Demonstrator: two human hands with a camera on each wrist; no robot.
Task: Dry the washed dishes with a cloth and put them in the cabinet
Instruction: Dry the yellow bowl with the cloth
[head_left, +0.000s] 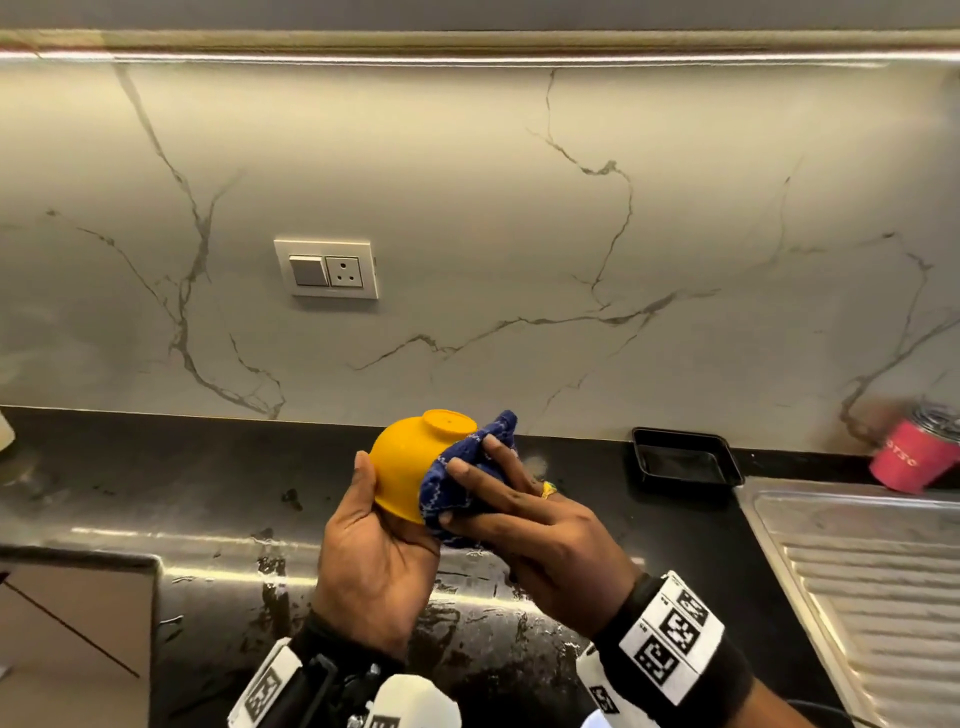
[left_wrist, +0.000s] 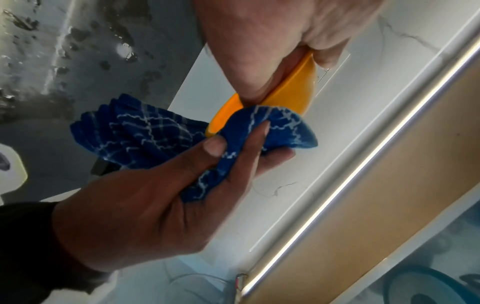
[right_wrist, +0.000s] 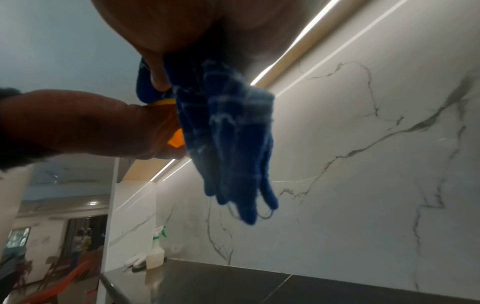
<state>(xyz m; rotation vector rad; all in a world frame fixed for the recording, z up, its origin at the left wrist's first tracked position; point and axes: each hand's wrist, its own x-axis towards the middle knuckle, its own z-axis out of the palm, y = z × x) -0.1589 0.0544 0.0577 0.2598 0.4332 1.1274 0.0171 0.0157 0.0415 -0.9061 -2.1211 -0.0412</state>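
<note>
A yellow bowl (head_left: 410, 457) is held upside down above the counter, base up. My left hand (head_left: 374, 519) grips it from the left, thumb on the outer wall and the other fingers hidden behind the rim. My right hand (head_left: 504, 499) holds a bunched blue checked cloth (head_left: 457, 483) and presses it against the bowl's right side. In the left wrist view the cloth (left_wrist: 145, 131) wraps over the bowl's (left_wrist: 288, 90) rim, pinched between the thumb and fingers of my right hand (left_wrist: 155, 205). In the right wrist view the cloth (right_wrist: 228, 133) hangs down and hides most of the bowl (right_wrist: 175, 137).
The black counter (head_left: 208, 493) is wet with puddles below my hands. A black tray (head_left: 685, 460) sits at the back right, next to a red cup (head_left: 914, 457) and the steel sink drainboard (head_left: 857, 571). A spray bottle (right_wrist: 155, 253) stands far left by the wall.
</note>
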